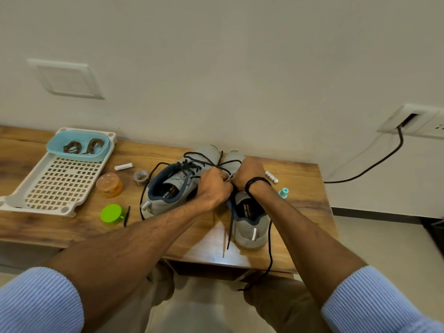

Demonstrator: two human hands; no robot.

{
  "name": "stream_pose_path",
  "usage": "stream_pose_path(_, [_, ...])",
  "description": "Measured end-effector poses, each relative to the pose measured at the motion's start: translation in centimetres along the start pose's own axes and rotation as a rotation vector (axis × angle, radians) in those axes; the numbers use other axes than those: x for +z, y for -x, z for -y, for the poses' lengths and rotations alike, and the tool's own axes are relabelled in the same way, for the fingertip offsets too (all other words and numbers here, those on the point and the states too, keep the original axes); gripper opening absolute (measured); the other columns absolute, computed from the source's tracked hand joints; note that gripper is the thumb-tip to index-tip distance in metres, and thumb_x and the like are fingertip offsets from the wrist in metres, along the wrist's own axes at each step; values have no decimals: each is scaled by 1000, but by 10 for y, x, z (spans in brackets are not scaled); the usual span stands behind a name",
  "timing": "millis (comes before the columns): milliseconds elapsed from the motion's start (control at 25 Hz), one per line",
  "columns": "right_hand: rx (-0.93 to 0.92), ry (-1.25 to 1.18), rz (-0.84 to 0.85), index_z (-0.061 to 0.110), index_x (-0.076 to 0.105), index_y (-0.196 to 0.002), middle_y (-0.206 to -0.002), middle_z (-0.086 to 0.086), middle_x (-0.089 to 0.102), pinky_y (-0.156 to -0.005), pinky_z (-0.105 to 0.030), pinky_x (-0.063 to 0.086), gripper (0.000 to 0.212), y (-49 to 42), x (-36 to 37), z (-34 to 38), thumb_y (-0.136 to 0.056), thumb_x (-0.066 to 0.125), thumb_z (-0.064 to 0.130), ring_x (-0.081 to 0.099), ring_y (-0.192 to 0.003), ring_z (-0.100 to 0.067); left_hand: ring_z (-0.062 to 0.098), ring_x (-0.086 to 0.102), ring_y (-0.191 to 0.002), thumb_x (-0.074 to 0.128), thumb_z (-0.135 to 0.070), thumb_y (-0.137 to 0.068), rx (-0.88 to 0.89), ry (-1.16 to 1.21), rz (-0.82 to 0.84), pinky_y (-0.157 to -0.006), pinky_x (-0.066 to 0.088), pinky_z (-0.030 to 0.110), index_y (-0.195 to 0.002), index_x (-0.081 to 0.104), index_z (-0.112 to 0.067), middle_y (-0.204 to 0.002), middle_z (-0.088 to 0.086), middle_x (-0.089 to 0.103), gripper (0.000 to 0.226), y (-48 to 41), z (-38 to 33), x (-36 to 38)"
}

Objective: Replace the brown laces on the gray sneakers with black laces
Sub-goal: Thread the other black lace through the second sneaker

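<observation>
Wooden and glossy, the bench (300, 212) carries a white perforated tray (60, 181) at its 9 o'clock end, and a blue tub (79, 157) at the far end of that tray holds the brown laces (72, 147) in two coils. Moving rightward, a white cylinder (123, 166), an orange jar (109, 185), a roll of clear tape (141, 176), a green cap (111, 213) and a thin black stick (126, 216) lie scattered on the wood. Next come the two gray sneakers side by side with toes toward the wall: the left sneaker (168, 191) already has a black lace (192, 165) crossed through its eyelets, one loose end looping wide at 9 o'clock of the shoe. The left hand (213, 188) and right hand (249, 174) meet over the tongue of the right sneaker (249, 224), knuckles nearly touching. The left fingers (222, 176) and right fingers (236, 175) are curled tight, clamped on the second black lace (230, 227) between them; loops of it rise at 12 o'clock of the hands over the toes, while one end hangs at 6 o'clock beside the heel and the other trails off the bench's near edge. A black wristband (257, 182) circles the right wrist. At 3 o'clock of the hands lie a patterned white cylinder (272, 177) and a teal cap (283, 192).
</observation>
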State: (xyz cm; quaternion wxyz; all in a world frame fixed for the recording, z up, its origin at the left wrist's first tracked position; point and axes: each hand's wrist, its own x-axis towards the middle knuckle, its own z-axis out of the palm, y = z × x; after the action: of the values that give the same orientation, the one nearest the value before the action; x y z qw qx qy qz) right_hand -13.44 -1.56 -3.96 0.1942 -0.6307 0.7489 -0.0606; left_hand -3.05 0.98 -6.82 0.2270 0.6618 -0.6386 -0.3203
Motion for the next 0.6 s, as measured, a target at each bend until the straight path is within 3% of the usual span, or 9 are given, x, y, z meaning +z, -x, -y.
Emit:
stream_pose_path(80, [27,-24,7,4,66,-105,-114,-14,67,-84,-32,51,24,-2,5,2,-88,68,20,63,-106,-29,16,54,-53,60,0,-79,8,-12,2,-47,49,33,-62,65,-1,-52,1,54,18,1,1,0])
stream_pose_path(160, [39,-22,29,6,65,-106,-111,-11,67,-80,-30,53,29,-5,3,3,-84,73,24,65,-103,-25,13,54,-52,59,1,-79,7,-18,-1,-41,41,23,-60,64,-8,-52,-2,55,21,3,-1,0])
stream_pose_path(240, [12,33,101,11,66,-94,-89,-5,69,-62,-22,50,22,-4,-10,4,-82,73,28,67,-80,-16,8,51,-51,60,0,-80,-6,-18,-9,-39,34,16,-58,61,-15,-53,-4,54,26,5,-5,1])
stream_pose_path(320, [23,62,205,14,61,-74,-63,0,64,-51,-21,50,16,4,-27,0,-81,72,23,60,-56,-11,11,50,-50,62,-3,-80,-23,-6,-24,-39,32,19,-54,58,-16,-52,-4,53,29,6,-8,3])
stream_pose_path(440, [101,-109,554,8,64,-75,-68,-9,68,-67,-28,60,11,34,-57,-8,-77,72,1,66,-61,-18,13,45,-47,65,-6,-79,-66,39,-41,-38,29,22,-50,54,-14,-47,-5,48,32,3,-9,5])
stream_pose_path(600, [-53,1,1111,8,69,-85,-80,-6,72,-73,-21,58,6,87,-62,-10,-84,70,2,68,-70,-12,13,45,-46,64,-2,-76,-96,56,-58,-35,30,22,-61,64,-3,-50,-1,50,16,0,-11,4])
